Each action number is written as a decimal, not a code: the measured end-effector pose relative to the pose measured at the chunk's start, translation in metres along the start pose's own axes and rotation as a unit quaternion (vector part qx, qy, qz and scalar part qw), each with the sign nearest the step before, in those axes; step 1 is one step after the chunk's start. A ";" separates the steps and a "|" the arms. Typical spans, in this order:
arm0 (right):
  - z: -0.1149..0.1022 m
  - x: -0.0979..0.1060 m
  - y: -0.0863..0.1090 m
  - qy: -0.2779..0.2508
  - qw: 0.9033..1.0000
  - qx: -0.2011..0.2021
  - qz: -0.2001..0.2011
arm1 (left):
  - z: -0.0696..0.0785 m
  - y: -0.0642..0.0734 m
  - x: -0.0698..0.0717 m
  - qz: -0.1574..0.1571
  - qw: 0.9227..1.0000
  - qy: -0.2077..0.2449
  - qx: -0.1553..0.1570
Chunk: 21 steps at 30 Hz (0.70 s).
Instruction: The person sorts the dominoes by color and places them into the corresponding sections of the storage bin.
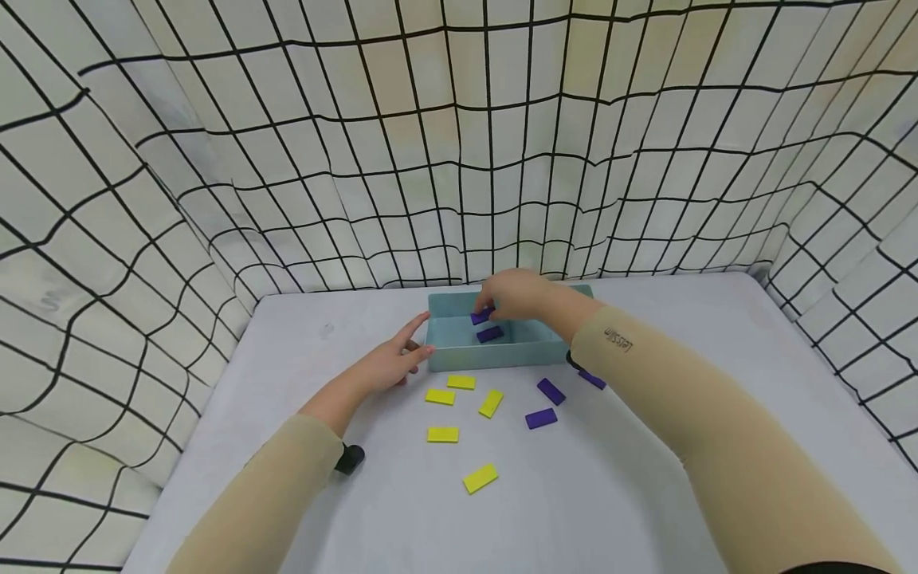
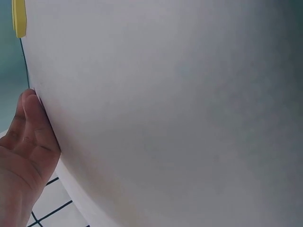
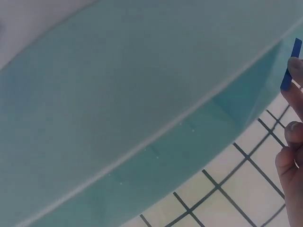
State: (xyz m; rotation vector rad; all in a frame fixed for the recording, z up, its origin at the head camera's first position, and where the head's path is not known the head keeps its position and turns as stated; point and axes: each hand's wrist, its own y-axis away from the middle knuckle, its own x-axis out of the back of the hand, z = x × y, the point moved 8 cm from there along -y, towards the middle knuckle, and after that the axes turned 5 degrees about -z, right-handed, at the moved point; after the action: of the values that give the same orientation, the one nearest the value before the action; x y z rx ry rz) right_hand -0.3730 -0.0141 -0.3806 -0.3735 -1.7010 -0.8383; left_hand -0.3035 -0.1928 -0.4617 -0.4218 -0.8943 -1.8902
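Note:
A light teal box (image 1: 495, 358) stands at the back of the white table. Over its left part my right hand (image 1: 518, 293) pinches a purple block (image 1: 482, 316) between thumb and fingers. In the right wrist view that block (image 3: 296, 47) shows as a thin blue-violet bar at the fingertips. Just below it, inside the box, lies another purple block (image 1: 490, 335). My left hand (image 1: 387, 364) is at the box's left end, index finger and thumb extended to its wall. The left wrist view shows this hand (image 2: 33, 146) low at the tabletop.
In front of the box lie several yellow blocks (image 1: 442, 434), spread toward the near side. To their right are purple blocks (image 1: 541, 418), one of them (image 1: 592, 380) partly under the right forearm. A black grid net (image 1: 491, 167) over white sheeting rises around the table's back and sides.

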 end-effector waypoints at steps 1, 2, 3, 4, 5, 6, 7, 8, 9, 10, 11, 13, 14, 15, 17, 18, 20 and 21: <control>0.000 -0.001 -0.002 0.010 1.000 0.002 -0.001 | 0.000 0.000 0.000 -0.001 1.000 0.000 0.000; -0.001 -0.002 -0.004 0.021 1.000 0.005 -0.001 | 0.000 0.000 -0.001 -0.002 1.000 0.001 0.000; 0.000 -0.003 -0.006 0.030 1.000 0.005 0.000 | 0.000 0.000 -0.001 -0.002 1.000 0.002 0.000; 0.000 -0.005 -0.008 0.036 0.999 0.006 0.000 | 0.000 0.000 -0.001 -0.002 1.000 0.003 -0.001; 0.000 -0.006 -0.011 0.043 0.999 0.006 0.001 | 0.000 0.000 -0.001 -0.001 1.000 0.004 -0.001; 0.000 -0.008 -0.013 0.050 0.999 0.005 0.000 | -0.001 0.000 -0.001 -0.001 1.000 0.004 -0.001; 0.000 -0.010 -0.015 0.057 0.998 0.004 -0.001 | -0.001 0.000 -0.001 0.000 1.000 0.005 0.000; 0.000 -0.012 -0.017 0.064 0.998 0.002 -0.003 | -0.001 -0.001 -0.001 0.000 1.000 0.005 0.000; 0.000 -0.014 -0.019 0.069 0.998 0.001 -0.006 | -0.001 0.000 0.000 0.000 1.000 0.004 0.000; 0.000 -0.017 -0.021 0.076 0.997 0.001 -0.009 | -0.001 -0.001 -0.001 -0.002 1.000 0.003 0.001; 0.000 -0.020 -0.022 0.083 0.996 0.001 -0.013 | -0.001 -0.001 -0.002 -0.003 1.000 0.003 0.002; -0.001 -0.024 -0.024 0.098 0.995 0.000 -0.017 | -0.001 -0.001 -0.003 -0.005 1.000 0.003 0.003; -0.002 -0.025 -0.025 0.102 0.995 0.001 -0.017 | 0.000 0.000 -0.003 -0.005 1.000 0.004 0.004; -0.002 -0.025 -0.025 0.107 0.994 0.001 -0.016 | 0.000 0.000 -0.002 -0.004 1.000 0.005 0.006; -0.004 -0.025 -0.026 0.114 0.993 0.003 -0.012 | 0.001 0.001 -0.002 -0.002 1.000 0.006 0.007; -0.004 -0.025 -0.027 0.118 0.993 0.003 -0.010 | 0.001 0.001 -0.001 -0.002 1.000 0.006 0.007; -0.006 -0.024 -0.028 0.119 0.993 0.005 -0.007 | 0.001 0.001 -0.001 -0.002 1.000 0.006 0.006; -0.005 -0.024 -0.028 0.120 0.993 0.006 -0.007 | 0.002 0.000 -0.001 -0.002 1.000 0.005 0.005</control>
State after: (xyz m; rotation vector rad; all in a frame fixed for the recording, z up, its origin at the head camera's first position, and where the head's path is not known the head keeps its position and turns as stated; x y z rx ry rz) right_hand -0.3799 -0.0333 -0.4116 -0.2430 -1.4856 -0.8470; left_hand -0.3031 -0.1912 -0.4608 -0.4045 -0.8989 -1.8896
